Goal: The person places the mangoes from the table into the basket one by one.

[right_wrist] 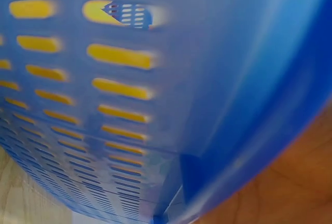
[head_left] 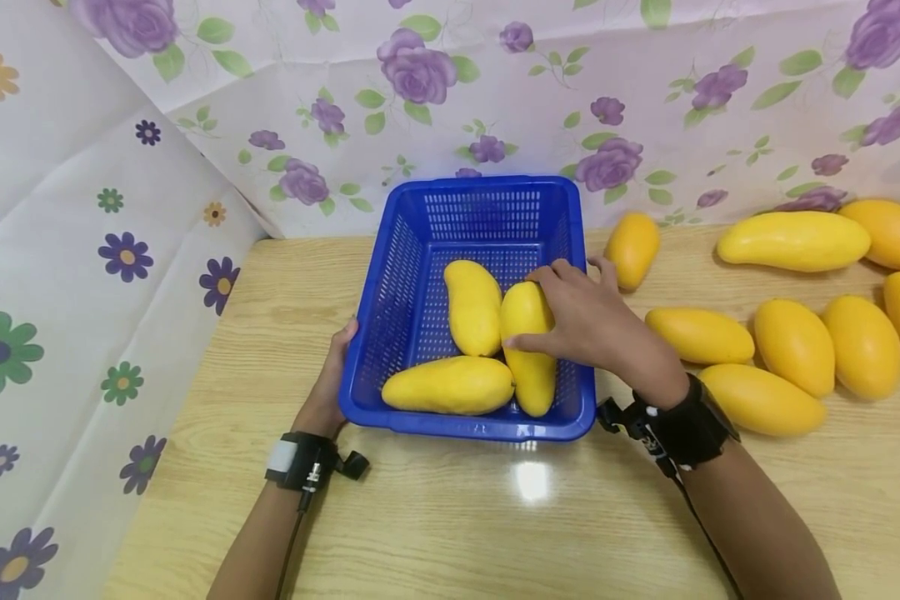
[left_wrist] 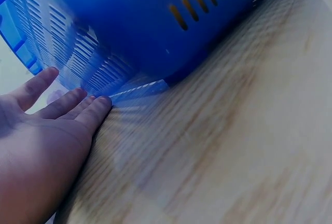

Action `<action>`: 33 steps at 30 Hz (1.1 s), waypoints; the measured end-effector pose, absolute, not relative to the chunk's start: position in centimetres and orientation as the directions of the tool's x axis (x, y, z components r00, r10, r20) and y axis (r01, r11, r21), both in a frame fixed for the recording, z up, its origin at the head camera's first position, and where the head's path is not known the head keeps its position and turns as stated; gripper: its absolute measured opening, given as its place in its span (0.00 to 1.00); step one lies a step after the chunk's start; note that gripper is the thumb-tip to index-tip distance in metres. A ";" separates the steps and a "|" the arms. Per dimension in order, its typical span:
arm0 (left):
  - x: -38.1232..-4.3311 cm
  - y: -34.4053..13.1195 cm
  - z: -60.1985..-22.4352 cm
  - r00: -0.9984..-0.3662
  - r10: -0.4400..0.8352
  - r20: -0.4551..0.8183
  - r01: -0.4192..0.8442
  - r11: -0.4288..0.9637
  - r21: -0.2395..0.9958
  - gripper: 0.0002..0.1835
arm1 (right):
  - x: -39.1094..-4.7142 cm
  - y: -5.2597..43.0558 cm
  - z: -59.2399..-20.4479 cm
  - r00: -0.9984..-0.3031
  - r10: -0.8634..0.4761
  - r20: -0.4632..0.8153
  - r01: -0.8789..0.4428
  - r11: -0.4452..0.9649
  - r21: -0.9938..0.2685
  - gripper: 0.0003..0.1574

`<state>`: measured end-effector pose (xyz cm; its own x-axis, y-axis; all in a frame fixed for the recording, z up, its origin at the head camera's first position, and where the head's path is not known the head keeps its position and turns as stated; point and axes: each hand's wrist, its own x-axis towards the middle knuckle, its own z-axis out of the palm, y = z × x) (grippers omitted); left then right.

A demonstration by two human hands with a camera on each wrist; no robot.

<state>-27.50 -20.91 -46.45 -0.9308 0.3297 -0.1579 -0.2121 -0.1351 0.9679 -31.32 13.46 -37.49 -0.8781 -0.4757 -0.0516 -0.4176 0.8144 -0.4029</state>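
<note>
A blue plastic basket [head_left: 367,333] with slotted walls stands on the wooden table. Inside it, one yellow mango [head_left: 450,386] lies crosswise along the near side and another mango [head_left: 473,308] lies lengthwise behind it. My right hand [head_left: 588,317] reaches over the basket's right rim and grips a third mango [head_left: 534,379], thumb on one side and fingers over its far end. Against the outer left wall rests my left hand [head_left: 335,367]; in the left wrist view its fingers [left_wrist: 96,111] are extended and touch the basket. Slotted blue wall fills most of the right wrist view.
Right of the basket lie several loose mangoes, among them a small one [head_left: 633,250] near the back, one [head_left: 699,334] by my right wrist and a long pale one [head_left: 793,241]. A flowered cloth [head_left: 487,108] hangs behind the table, another sheet [head_left: 82,275] at left.
</note>
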 end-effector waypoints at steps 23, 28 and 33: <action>-27.5 -20.5 -46.2 -0.936 0.320 -0.147 -0.198 -0.133 0.971 0.37 | -31.4 13.0 -38.5 -0.874 -0.480 -0.082 -0.436 0.847 -0.304 0.52; -27.4 -20.5 -46.1 -0.937 0.309 -0.162 -0.210 -0.129 0.969 0.39 | -31.4 13.4 -38.3 -0.867 -0.492 -0.081 -0.447 0.839 -0.311 0.54; -27.4 -20.5 -46.1 -0.937 0.308 -0.163 -0.211 -0.130 0.969 0.39 | -31.4 13.7 -38.1 -0.853 -0.516 -0.084 -0.460 0.817 -0.349 0.54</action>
<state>-27.40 -20.52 -46.07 -0.9372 0.3084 -0.1628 -0.2109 -0.1295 0.9689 -31.39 13.71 -38.07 -0.8525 -0.5159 -0.0841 -0.4598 0.8167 -0.3487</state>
